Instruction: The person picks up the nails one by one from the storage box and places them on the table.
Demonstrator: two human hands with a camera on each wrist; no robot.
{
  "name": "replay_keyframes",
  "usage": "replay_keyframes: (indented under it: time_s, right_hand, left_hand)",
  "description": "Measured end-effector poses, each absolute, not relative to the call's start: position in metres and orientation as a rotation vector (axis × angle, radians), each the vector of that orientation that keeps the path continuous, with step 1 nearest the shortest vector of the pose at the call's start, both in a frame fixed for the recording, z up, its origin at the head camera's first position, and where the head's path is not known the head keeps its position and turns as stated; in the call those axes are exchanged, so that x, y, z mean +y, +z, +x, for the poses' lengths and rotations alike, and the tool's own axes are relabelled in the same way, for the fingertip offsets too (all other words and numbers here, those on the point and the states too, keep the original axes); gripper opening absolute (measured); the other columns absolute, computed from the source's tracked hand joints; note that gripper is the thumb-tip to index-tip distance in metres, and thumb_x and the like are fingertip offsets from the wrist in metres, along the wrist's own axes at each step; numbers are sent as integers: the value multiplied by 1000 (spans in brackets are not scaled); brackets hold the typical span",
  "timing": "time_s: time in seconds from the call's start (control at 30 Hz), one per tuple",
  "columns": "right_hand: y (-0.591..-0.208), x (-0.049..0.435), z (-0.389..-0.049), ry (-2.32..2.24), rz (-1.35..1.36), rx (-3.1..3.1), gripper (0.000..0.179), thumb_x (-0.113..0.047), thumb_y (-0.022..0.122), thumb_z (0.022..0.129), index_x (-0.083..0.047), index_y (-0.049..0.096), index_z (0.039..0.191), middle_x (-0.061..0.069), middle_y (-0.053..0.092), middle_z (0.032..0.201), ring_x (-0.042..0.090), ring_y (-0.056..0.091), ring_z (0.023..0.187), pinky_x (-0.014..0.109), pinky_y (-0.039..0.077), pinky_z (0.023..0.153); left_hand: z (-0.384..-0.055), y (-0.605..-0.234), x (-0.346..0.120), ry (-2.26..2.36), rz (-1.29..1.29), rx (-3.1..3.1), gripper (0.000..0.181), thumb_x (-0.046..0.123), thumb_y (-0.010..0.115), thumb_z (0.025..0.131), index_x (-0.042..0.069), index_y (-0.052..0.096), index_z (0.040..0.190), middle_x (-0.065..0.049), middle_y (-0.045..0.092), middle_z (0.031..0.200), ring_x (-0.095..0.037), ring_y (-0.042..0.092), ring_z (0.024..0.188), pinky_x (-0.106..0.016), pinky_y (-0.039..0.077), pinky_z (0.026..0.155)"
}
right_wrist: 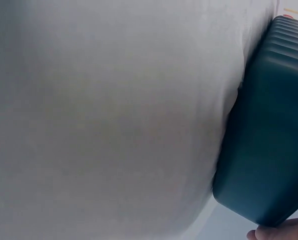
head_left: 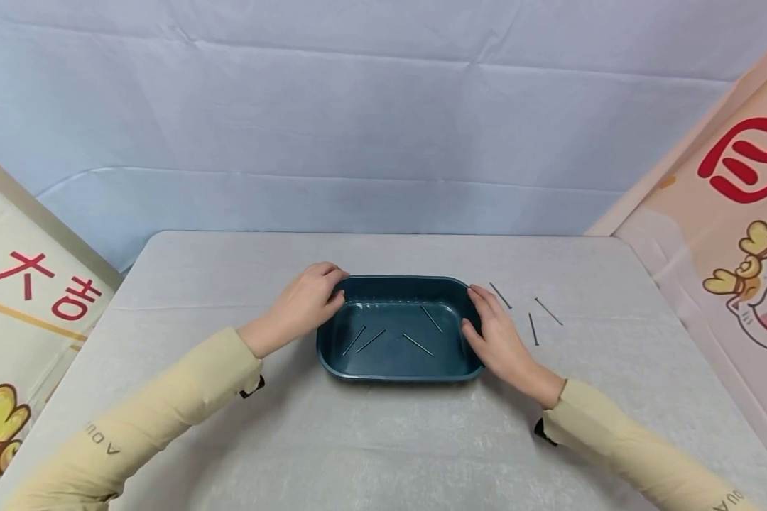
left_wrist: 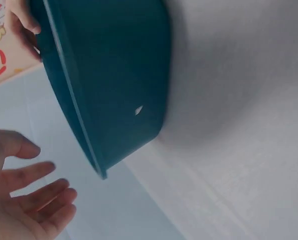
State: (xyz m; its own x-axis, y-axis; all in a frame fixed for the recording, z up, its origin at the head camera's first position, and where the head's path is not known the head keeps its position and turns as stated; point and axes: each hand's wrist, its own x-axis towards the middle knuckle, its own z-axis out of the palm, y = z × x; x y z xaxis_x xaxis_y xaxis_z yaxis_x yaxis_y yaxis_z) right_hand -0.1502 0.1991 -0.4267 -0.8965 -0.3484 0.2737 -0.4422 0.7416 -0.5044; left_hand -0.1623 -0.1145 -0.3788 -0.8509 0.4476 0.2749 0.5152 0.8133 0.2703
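Observation:
A dark teal plastic basin (head_left: 393, 365) sits on the cloth-covered table in the head view, with several metal nails (head_left: 417, 345) lying scattered on its floor. My left hand (head_left: 307, 301) is at its far left corner. In the left wrist view that left hand (left_wrist: 26, 192) has its fingers spread and relaxed, with a gap between them and the basin's rim (left_wrist: 71, 95). At the basin's right side, my right hand (head_left: 501, 341) holds the wall, thumb inside and fingers outside. The right wrist view shows its fingertips (right_wrist: 261, 234) at the rim's corner.
Three loose nails (head_left: 548, 311) lie on the table (head_left: 383, 454) to the right of the basin, near the right hand. A pale blue cloth backdrop (head_left: 358, 128) hangs behind the table. Printed panels (head_left: 729, 234) stand at both sides.

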Motion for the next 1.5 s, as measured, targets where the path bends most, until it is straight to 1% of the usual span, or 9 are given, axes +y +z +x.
replay_keyframes:
  time_s: [0.17, 0.37, 0.53, 0.73, 1.07, 1.5]
  right_hand:
    - [-428, 198, -151, 858, 620, -2776, 53, -2, 52, 86, 14, 33, 132, 25, 32, 138, 36, 32, 127, 50, 32, 100]
    - [-428, 197, -151, 855, 617, -2773, 53, 0, 53, 85, 15, 33, 132, 25, 32, 137, 36, 33, 126, 50, 32, 100]
    - [-429, 197, -151, 856, 624, -2749, 53, 3, 52, 82, 16, 35, 131, 26, 33, 136, 36, 34, 125, 50, 33, 99]
    - [-430, 197, -151, 853, 620, -2737, 53, 7, 49, 80, 16, 35, 130, 25, 33, 136, 35, 35, 124, 49, 34, 98]
    - [-431, 197, -150, 855, 632, -2726, 52, 9, 47, 81, 16, 34, 131, 25, 32, 137, 36, 33, 126, 50, 33, 98]
    - [-434, 197, -149, 937, 591, -2684, 50, 10, 46, 82, 16, 36, 130, 24, 34, 136, 36, 34, 125, 50, 33, 97]
  left_hand:
    - [-163, -370, -110, -369, -830, -2874, 27, 11, 56, 86, 0, 63, 110, -14, 60, 107, -27, 56, 94, -36, 49, 77]
    - [-164, -361, -105, -287, -902, -2952, 27, 12, 56, 87, -1, 63, 109, -14, 61, 106, -26, 58, 94, -35, 50, 77]
    - [-165, -354, -101, -222, -971, -3040, 28, 13, 56, 87, 0, 63, 111, -13, 61, 104, -24, 59, 90, -33, 51, 74]
    - [-168, -347, -95, -191, -1036, -3090, 28, 14, 56, 88, 0, 62, 111, -13, 60, 104, -20, 59, 86, -31, 51, 74]
    - [-173, -338, -85, -171, -1066, -3162, 31, 16, 54, 89, 1, 60, 117, -12, 59, 110, -20, 59, 93, -32, 50, 79]
    - [-176, -326, -69, -155, -1137, -3191, 33, 18, 53, 92, 2, 58, 120, -10, 57, 111, -18, 57, 96, -32, 48, 83]
